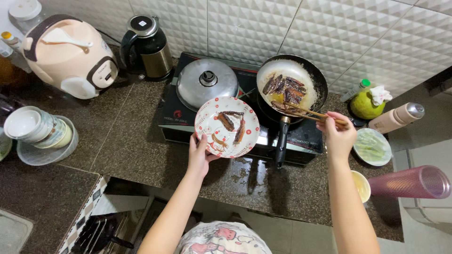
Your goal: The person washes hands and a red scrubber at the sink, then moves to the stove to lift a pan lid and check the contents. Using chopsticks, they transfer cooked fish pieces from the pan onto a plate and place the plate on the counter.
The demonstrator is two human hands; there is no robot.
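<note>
My left hand holds a red-patterned white plate by its near rim, above the stove's front edge. Two or three fried fish pieces lie on the plate. My right hand grips wooden chopsticks, whose tips reach into the black frying pan on the right burner. Several browned fish pieces sit in oil in that pan. The pan's handle points toward me.
A two-burner stove carries a pot under a steel lid on the left. A pink rice cooker, a kettle and stacked bowls stand left. Bottles, a small dish and a pink tumbler stand right.
</note>
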